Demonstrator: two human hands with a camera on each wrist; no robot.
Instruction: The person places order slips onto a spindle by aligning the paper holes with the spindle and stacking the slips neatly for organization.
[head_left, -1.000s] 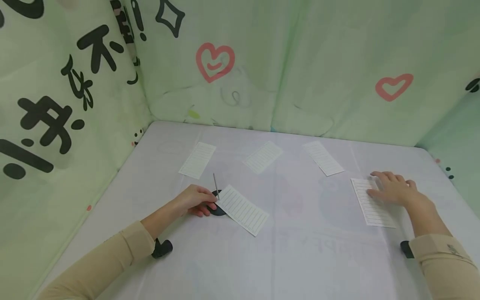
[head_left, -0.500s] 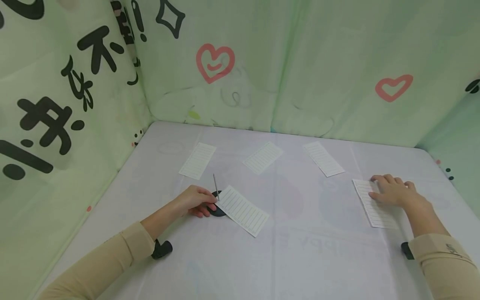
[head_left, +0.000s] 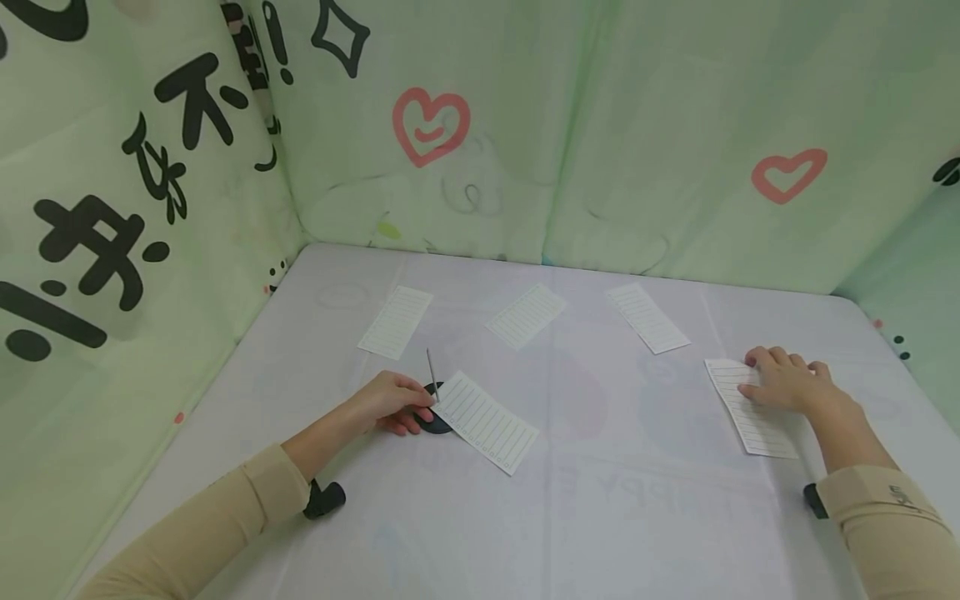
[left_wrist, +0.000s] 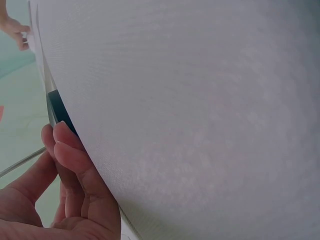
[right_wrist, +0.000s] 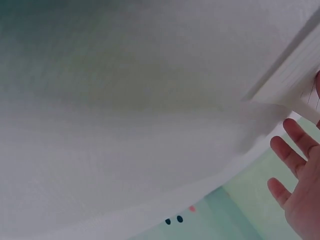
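Note:
In the head view my left hand (head_left: 393, 402) pinches the upper left corner of a ruled paper slip (head_left: 487, 423). That corner lies by the thin metal rod of a bill spike, whose round black base (head_left: 437, 423) is partly covered by hand and paper. The rod (left_wrist: 22, 162) shows beside my fingers in the left wrist view. Over on the right, my right hand (head_left: 793, 385) grips another ruled slip (head_left: 741, 417) near its far right corner, between thumb and index finger. Its paper (right_wrist: 292, 82) bends up off the table in the right wrist view; the other fingers extend.
Three more slips lie along the back of the white table (head_left: 615, 517): one on the left (head_left: 396, 322), one in the middle (head_left: 527, 316) and one to the right (head_left: 648, 318). Green printed curtains (head_left: 660, 125) rise behind and at both sides. Black wrist devices (head_left: 325, 499) sit under the sleeves.
The right thumb and index finger have drawn closer together on the right slip, whose near end has shifted slightly right. My left hand and its slip look unchanged.

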